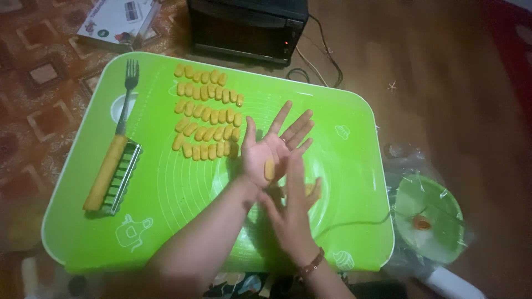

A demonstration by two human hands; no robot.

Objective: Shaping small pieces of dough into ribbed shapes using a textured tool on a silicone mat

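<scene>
Left hand [270, 150] spread palm-up, a dough piece [269, 169] on it under the open right hand [292, 207], mid-desk [354, 221].

Green mat [166, 194] — yellow dough pieces [208, 113]

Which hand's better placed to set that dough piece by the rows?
Left, probably: left hand cradles the dough piece on its open palm, next to the dough rows; right hand sits farther away.

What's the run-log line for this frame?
left hand: open, dough piece on palm | right hand: rolling it | mat: rows of dough pieces
</scene>
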